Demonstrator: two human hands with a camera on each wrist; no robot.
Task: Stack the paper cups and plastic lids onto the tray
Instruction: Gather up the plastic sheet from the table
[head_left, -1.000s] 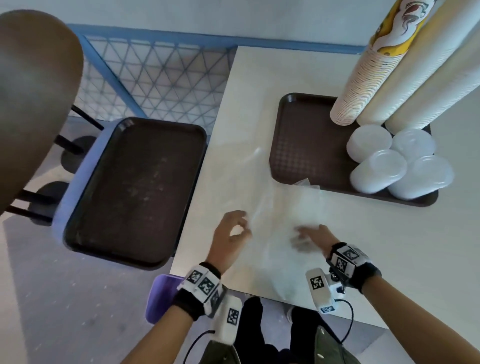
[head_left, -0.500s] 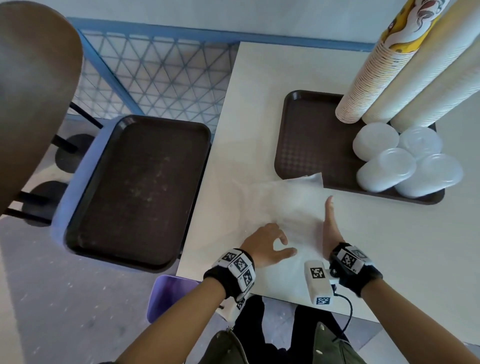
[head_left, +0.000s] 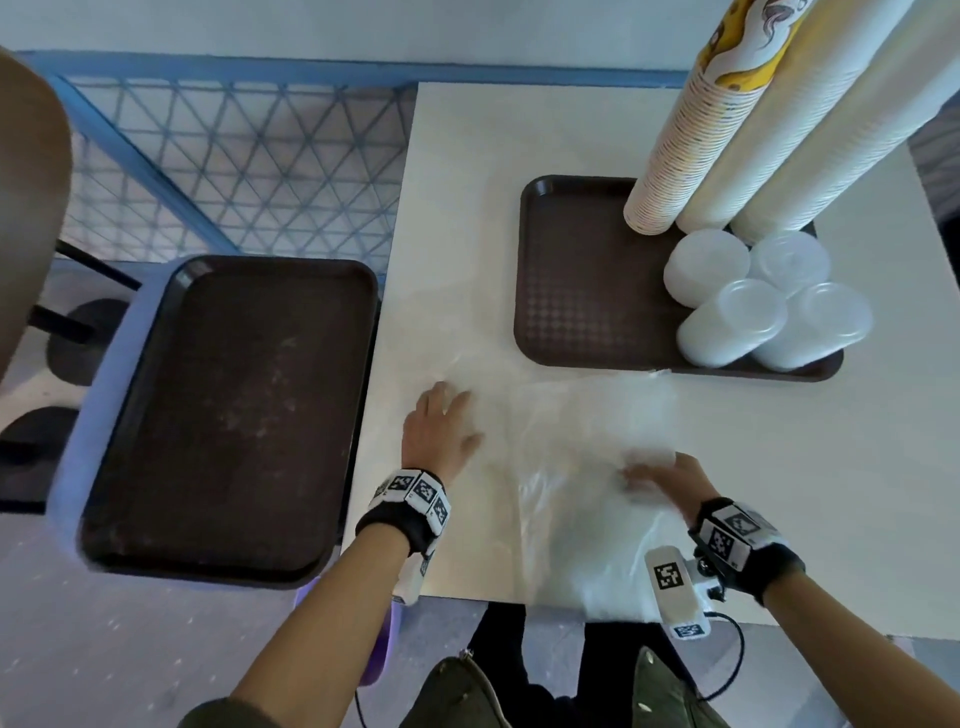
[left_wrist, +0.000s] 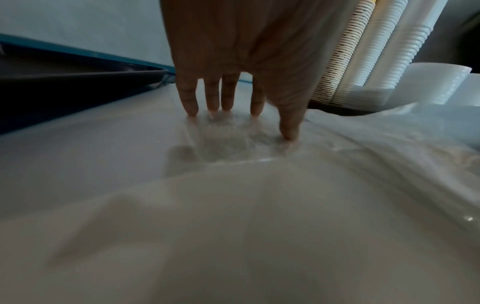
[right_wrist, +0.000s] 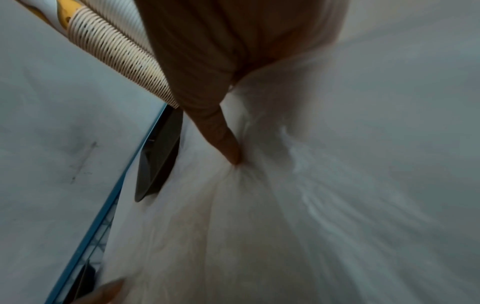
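A brown tray (head_left: 571, 270) on the white table holds tall leaning stacks of paper cups (head_left: 691, 130) and several short stacks of clear plastic lids (head_left: 727, 322) at its right end. In front of the tray a clear plastic bag (head_left: 571, 441) lies spread on the table. My left hand (head_left: 447, 410) lies flat on the bag's left part, its straight fingers (left_wrist: 226, 102) pressing the film down. My right hand (head_left: 654, 475) grips a bunch of the bag at its right side, and its thumb (right_wrist: 228, 148) pinches the gathered film. Its other fingers are hidden.
A second brown tray (head_left: 223, 415), with nothing on it, sits on a purple seat left of the table. A blue mesh railing (head_left: 234, 166) runs behind it. The table's near edge (head_left: 467, 597) is just behind my wrists.
My left hand moved forward and left and flattened onto the bag. My right hand shifted right and went from straight fingers to gripping the film. The bag now lies spread wider.
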